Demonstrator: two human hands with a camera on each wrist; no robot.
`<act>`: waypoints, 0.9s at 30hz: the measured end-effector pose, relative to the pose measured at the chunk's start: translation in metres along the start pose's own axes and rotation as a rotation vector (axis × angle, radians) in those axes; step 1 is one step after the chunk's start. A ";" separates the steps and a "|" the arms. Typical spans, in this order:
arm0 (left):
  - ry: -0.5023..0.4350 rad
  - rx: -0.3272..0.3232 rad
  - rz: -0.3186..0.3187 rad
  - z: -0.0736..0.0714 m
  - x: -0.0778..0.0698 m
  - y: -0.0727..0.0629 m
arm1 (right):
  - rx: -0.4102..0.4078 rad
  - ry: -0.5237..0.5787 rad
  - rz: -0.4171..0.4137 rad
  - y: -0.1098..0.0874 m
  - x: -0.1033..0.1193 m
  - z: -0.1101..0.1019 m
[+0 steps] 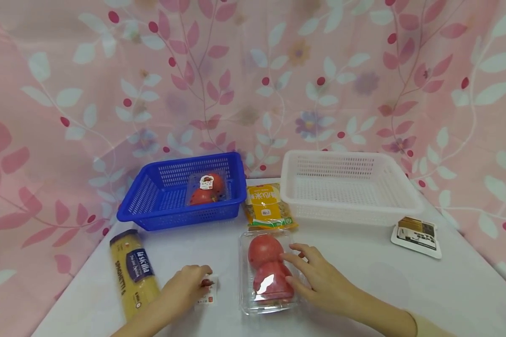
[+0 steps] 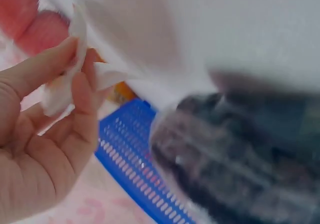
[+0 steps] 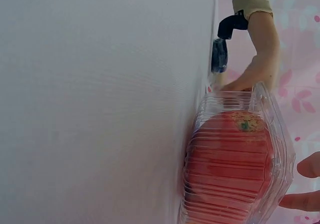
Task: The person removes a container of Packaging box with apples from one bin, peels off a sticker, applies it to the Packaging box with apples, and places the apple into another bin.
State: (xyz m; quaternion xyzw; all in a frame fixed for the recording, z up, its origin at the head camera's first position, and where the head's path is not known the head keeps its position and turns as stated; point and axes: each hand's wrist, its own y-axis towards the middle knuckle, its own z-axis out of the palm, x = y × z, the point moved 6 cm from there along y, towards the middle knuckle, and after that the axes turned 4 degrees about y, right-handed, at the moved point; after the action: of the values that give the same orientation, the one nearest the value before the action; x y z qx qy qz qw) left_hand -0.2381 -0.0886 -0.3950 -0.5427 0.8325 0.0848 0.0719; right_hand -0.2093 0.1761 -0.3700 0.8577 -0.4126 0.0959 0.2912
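My left hand [image 1: 187, 286] pinches a white paper label [image 1: 211, 292] with a small dark red picture, just above the table. In the left wrist view the label [image 2: 62, 92] bends between thumb and fingertips. A clear plastic clamshell box [image 1: 244, 281] stands closed in the middle, holding two round red tomato-like fruits [image 1: 265, 252]. Along its right side lies my right hand [image 1: 320, 283], fingers loosely spread with the tips at the lid. The right wrist view has the box [image 3: 285, 169] side-on, two fingertips close to its edge.
Behind stands a blue basket [image 1: 181, 220] with another boxed pair of red fruits [image 1: 206, 189]; a white basket [image 1: 350, 210] is right of it. Between them lies a yellow grain bag [image 1: 266, 206]. A spaghetti pack [image 1: 132, 276] lies left, a small flat package [image 1: 416, 236] far right.
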 end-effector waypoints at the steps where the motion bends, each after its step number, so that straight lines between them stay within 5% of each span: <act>1: -0.034 -0.023 0.004 -0.004 0.000 0.001 | 0.000 0.001 -0.001 0.000 0.000 0.000; 8: -0.273 -0.240 0.066 -0.036 -0.010 0.006 | -0.012 0.014 -0.018 0.003 0.007 -0.002; 13: -0.426 -0.330 0.142 -0.050 -0.036 0.007 | -0.061 0.029 -0.116 0.009 0.020 -0.009; 20: -0.559 -0.256 0.344 -0.053 -0.089 0.015 | -0.228 0.005 -0.382 0.014 0.052 -0.024; 27: -0.594 -0.138 0.361 -0.046 -0.110 0.021 | -0.397 0.006 -0.520 0.015 0.068 -0.035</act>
State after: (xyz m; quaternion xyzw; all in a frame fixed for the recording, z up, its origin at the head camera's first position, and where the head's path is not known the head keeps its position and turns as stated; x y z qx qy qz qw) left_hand -0.2149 0.0075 -0.3257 -0.3422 0.8500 0.3064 0.2580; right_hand -0.1743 0.1447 -0.3083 0.8607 -0.1895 -0.0614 0.4686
